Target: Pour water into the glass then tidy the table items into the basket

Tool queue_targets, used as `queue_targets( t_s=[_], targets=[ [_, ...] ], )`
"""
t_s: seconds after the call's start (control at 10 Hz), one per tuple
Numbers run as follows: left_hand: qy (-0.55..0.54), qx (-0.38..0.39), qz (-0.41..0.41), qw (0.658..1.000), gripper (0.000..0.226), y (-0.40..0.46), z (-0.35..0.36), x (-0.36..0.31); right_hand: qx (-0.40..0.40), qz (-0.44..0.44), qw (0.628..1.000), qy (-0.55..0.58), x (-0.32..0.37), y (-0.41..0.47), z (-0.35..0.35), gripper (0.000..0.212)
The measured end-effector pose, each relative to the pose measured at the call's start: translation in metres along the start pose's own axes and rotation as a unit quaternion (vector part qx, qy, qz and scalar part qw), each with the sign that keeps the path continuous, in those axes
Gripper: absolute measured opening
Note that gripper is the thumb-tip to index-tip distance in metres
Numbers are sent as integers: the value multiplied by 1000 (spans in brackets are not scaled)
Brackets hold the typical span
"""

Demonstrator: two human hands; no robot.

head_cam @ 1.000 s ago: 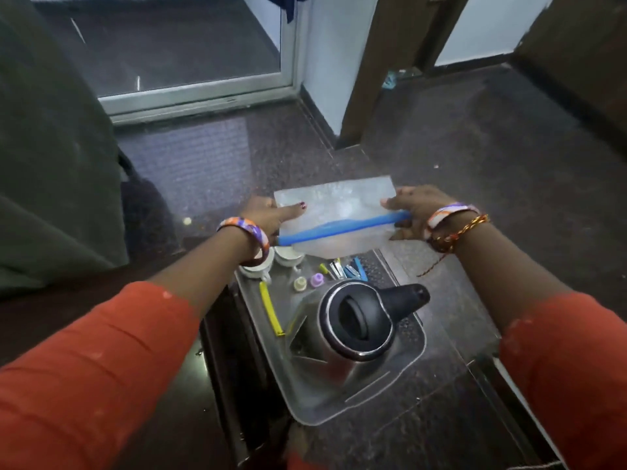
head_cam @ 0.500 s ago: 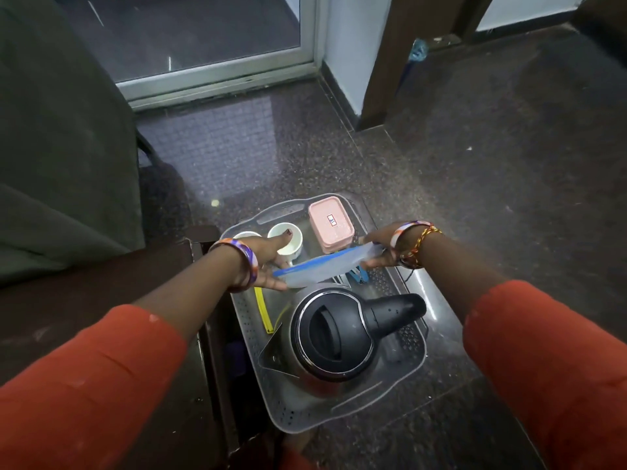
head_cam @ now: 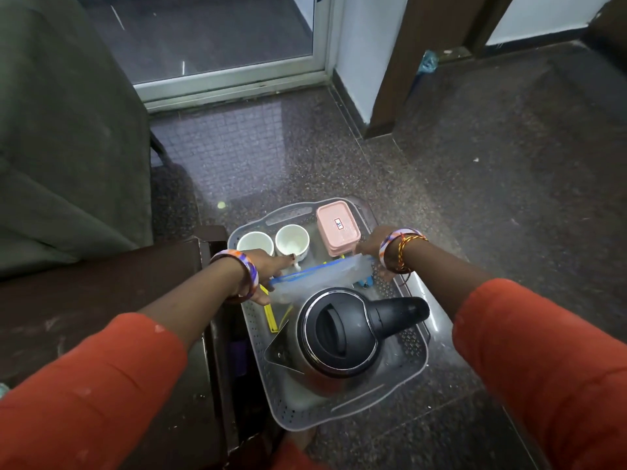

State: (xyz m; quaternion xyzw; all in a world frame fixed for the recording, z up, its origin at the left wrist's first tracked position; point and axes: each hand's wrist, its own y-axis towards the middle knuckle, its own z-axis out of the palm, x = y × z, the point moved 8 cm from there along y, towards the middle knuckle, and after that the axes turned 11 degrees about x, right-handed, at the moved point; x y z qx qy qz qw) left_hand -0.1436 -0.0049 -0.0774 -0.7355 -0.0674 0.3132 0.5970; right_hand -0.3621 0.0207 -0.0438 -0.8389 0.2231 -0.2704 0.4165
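Observation:
A clear perforated plastic basket [head_cam: 407,374] stands on the floor beside a dark table. In it are a steel kettle with a black lid and handle [head_cam: 342,334], two white cups [head_cam: 291,239], a pink lidded box [head_cam: 337,227] and yellow and blue small items. My left hand [head_cam: 268,269] and my right hand [head_cam: 373,247] each grip one end of a clear zip bag with a blue seal [head_cam: 322,276], held low over the basket's middle, just beyond the kettle.
A dark brown table [head_cam: 101,293] lies at the left, with a green cloth-covered seat [head_cam: 68,130] behind it. Speckled stone floor surrounds the basket. A glass sliding door [head_cam: 217,39] and a wooden door frame [head_cam: 407,62] stand beyond.
Both hands have lowered the zip bag from above the basket's far end down into the basket near the kettle. The cups and pink box have come into sight behind it.

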Motion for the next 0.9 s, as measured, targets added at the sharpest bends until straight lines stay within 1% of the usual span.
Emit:
queue_targets(
  t_s=[0.1, 0.2, 0.3, 0.4, 0.5, 0.6, 0.7, 0.8, 0.9],
  targets=[
    [7, -30, 37, 999, 34, -2, -4, -5, -43, -40, 998, 11, 7, 4, -8, 39],
    [-26, -57, 90, 994, 25, -2, -2, -13, -34, -81, 995, 37, 12, 2, -8, 34],
    [-13, -54, 104, 993, 21, 0, 6, -14, 8, -81, 997, -10, 13, 2, 6, 31],
    [38, -47, 108, 992, 24, -1, 8, -14, 23, -79, 996, -17, 12, 2, 14, 32],
    [131, -36, 109, 985, 30, -11, 6, -16, 13, -79, 996, -45, 14, 1, 13, 36],
    [132, -49, 135, 981, 22, -21, -3, -20, -17, -88, 994, -58, 23, -5, 0, 39],
    [117, -61, 156, 979, 14, -31, -13, -20, -34, -102, 990, -89, 41, -17, -12, 35],
    [96, -62, 183, 976, 12, -42, -21, -15, -36, -136, 983, -114, 72, -31, -14, 31],
    [101, -91, 212, 968, 11, -59, -31, -7, -46, -176, 974, -138, 110, -48, -6, 32]
  ],
)
